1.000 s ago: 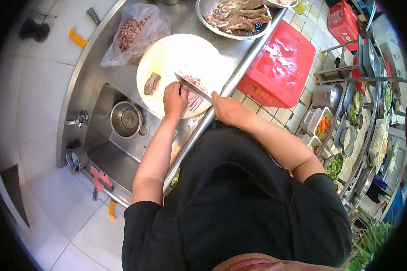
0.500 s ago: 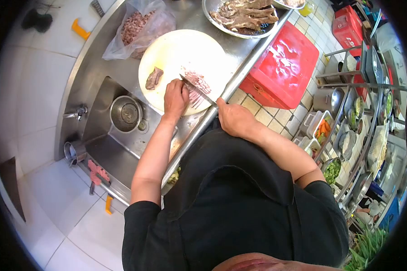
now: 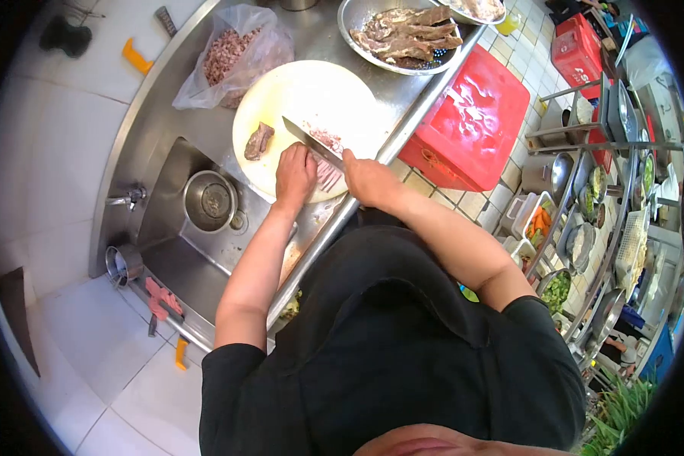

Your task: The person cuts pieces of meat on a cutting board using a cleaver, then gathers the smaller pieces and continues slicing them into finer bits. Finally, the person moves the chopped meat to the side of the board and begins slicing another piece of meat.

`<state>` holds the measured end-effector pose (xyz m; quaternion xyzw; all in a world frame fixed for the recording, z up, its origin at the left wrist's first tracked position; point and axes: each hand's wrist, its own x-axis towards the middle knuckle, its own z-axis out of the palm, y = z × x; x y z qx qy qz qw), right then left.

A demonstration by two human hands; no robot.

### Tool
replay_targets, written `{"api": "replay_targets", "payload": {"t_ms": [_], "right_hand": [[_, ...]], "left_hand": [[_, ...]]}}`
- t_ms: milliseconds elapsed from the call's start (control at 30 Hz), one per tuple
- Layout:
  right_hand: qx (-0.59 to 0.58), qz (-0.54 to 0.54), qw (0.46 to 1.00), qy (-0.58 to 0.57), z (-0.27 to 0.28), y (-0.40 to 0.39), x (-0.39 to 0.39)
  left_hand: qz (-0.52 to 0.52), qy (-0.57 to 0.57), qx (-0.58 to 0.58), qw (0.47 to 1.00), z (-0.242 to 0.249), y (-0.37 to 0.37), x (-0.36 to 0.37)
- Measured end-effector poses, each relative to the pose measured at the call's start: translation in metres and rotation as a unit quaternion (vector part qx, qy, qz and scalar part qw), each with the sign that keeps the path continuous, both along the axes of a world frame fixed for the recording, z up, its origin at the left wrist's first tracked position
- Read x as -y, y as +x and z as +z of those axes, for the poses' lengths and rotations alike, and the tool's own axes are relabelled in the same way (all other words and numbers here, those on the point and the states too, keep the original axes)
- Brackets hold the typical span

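My right hand point(image 3: 369, 181) is wrapped round the handle of a knife point(image 3: 308, 140), whose blade lies across sliced meat on the round white cutting board point(image 3: 296, 83). Beside the blade, my left hand point(image 3: 296, 176) rests with curled fingers on the meat strips point(image 3: 327, 174). Chopped bits point(image 3: 326, 138) lie on the far side of the blade. A darker chunk of meat point(image 3: 258, 142) sits on the board to the left of my left hand.
Behind the board are a plastic bag of diced meat point(image 3: 230, 57) and a metal bowl of large meat pieces point(image 3: 406, 34). A sink point(image 3: 167, 190) holding a round metal bowl point(image 3: 210, 201) lies left. Right of the counter stands a red container point(image 3: 479, 114).
My right hand has moved left and slightly up with the knife, so the blade reaches further across the board. My left hand stays at the meat. The view has shifted slightly.
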<state>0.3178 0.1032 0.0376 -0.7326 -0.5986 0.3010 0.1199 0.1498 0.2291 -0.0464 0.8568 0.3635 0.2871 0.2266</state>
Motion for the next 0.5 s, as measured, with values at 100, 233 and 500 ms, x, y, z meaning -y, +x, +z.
{"api": "replay_targets", "payload": {"t_ms": [100,233,500], "right_hand": [[0.014,0.0,1.0,-0.01,0.019,0.005,-0.003],[0.009,0.008,1.0,-0.011,0.043,0.004,0.034],[0.039,0.025,0.997,-0.064,0.054,-0.008,0.055]], "left_hand": [[-0.007,-0.031,0.003,0.999,0.011,-0.007,-0.005],[-0.008,-0.026,-0.015,1.0,0.01,-0.013,0.002],[0.008,-0.011,-0.022,1.0,0.004,-0.007,0.003]]}}
